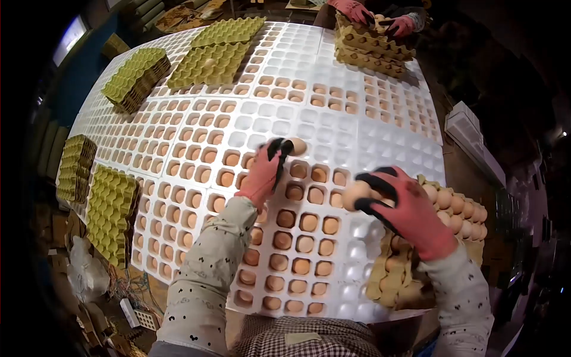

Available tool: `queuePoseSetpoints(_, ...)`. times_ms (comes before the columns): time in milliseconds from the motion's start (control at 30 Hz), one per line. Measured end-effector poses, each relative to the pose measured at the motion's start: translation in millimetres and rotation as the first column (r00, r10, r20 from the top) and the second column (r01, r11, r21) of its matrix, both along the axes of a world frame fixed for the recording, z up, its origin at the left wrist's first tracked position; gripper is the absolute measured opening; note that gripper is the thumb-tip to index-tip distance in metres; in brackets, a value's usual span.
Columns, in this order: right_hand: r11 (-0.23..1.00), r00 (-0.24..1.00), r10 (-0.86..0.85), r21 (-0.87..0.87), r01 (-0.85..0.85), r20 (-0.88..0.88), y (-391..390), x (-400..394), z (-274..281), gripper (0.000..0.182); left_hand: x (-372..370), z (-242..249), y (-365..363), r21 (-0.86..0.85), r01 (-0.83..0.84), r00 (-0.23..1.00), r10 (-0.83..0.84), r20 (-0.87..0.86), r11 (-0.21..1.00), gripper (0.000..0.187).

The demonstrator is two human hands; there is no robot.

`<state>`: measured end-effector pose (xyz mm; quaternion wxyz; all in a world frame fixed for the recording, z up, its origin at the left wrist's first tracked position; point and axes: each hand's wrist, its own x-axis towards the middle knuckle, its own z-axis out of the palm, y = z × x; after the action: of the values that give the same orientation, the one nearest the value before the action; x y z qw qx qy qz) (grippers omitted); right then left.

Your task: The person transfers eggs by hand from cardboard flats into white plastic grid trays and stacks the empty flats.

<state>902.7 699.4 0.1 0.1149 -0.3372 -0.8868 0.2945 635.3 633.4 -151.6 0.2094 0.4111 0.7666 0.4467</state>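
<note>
White foam trays with square pockets lie before me, many pockets holding brown eggs. My left hand, in a pink glove with black fingertips, is closed on an egg above the middle of the tray. My right hand, gloved alike, grips a second egg between thumb and fingers. Part of another egg seems to show behind it, within the same hand. Below and beside my right wrist, a cardboard egg tray stands with several eggs in it.
Stacked yellow-green egg trays stand at the left and far left. Another person's pink-gloved hands are over a brown tray stack at the back right. White foam pieces lie beyond the right edge.
</note>
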Motion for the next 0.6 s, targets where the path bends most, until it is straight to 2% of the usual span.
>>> queuePoseSetpoints(33, 0.996, 0.995, 0.000, 0.084, -0.009, 0.101, 7.7, -33.7, -14.0, 0.041, -32.6, -34.4, 6.5, 0.086, -0.050, 0.955, 0.073, -0.288, 0.995, 0.041)
queuePoseSetpoints(67, 0.977, 0.990, 0.003, 0.211, -0.032, 0.140, 22.2, -61.2, -43.6, 0.041, -53.1, -23.1, 11.3, -0.114, -0.002, 0.876, -0.053, -0.479, 0.994, 0.042)
queuePoseSetpoints(100, 0.973, 0.972, -0.040, 0.228, -0.014, 0.231, 33.2, -89.9, -59.9, 0.041, -62.8, -8.6, 15.2, -0.328, 0.043, 0.794, -0.232, -0.563, 0.944, 0.040)
queuePoseSetpoints(133, 0.954, 0.969, -0.089, 0.298, 0.017, 0.231, 44.0, -111.2, -83.5, 0.041, -70.7, -0.1, 19.9, -0.527, 0.057, 0.688, -0.416, -0.595, 0.848, 0.039)
queuePoseSetpoints(233, 0.916, 0.904, -0.161, 0.402, -0.013, 0.396, 57.9, -148.5, -124.3, 0.041, -102.0, -11.6, 32.9, -0.466, 0.067, 0.791, -0.332, -0.513, 0.882, 0.041)
queuePoseSetpoints(267, 0.912, 0.871, -0.168, 0.407, -0.040, 0.461, 59.4, -152.3, -133.1, 0.042, -111.7, -17.5, 32.6, -0.288, 0.061, 0.815, -0.214, -0.539, 0.956, 0.043)
queuePoseSetpoints(300, 0.920, 0.854, -0.149, 0.387, -0.065, 0.498, 64.5, -150.2, -141.4, 0.047, -122.2, -29.3, 32.4, -0.179, 0.038, 0.800, -0.137, -0.585, 0.983, 0.045)
queuePoseSetpoints(333, 0.908, 0.867, -0.171, 0.417, -0.046, 0.468, 67.9, -145.8, -142.5, 0.049, -129.7, -46.4, 31.3, -0.070, 0.017, 0.785, -0.057, -0.617, 0.997, 0.047)
queuePoseSetpoints(367, 0.894, 0.878, -0.191, 0.448, -0.029, 0.439, 71.2, -139.8, -142.3, 0.051, -132.3, -68.2, 29.2, -0.102, -0.038, 0.726, -0.043, -0.687, 0.994, 0.049)
queuePoseSetpoints(433, 0.833, 0.889, -0.256, 0.553, 0.003, 0.380, 78.1, -126.6, -153.9, 0.056, -133.1, -77.2, 27.6, -0.059, -0.061, 0.706, 0.001, -0.708, 0.996, 0.046)
queuePoseSetpoints(533, 0.751, 0.882, -0.217, 0.649, -0.122, 0.417, 89.3, -103.8, -195.9, 0.057, -133.5, -74.1, 29.6, -0.101, -0.075, 0.720, -0.016, -0.694, 0.992, 0.043)
queuePoseSetpoints(600, 0.741, 0.923, -0.180, 0.664, -0.101, 0.341, 93.4, -88.1, -197.4, 0.055, -146.7, -93.9, 32.8, -0.032, -0.018, 0.702, -0.011, -0.712, 0.999, 0.043)
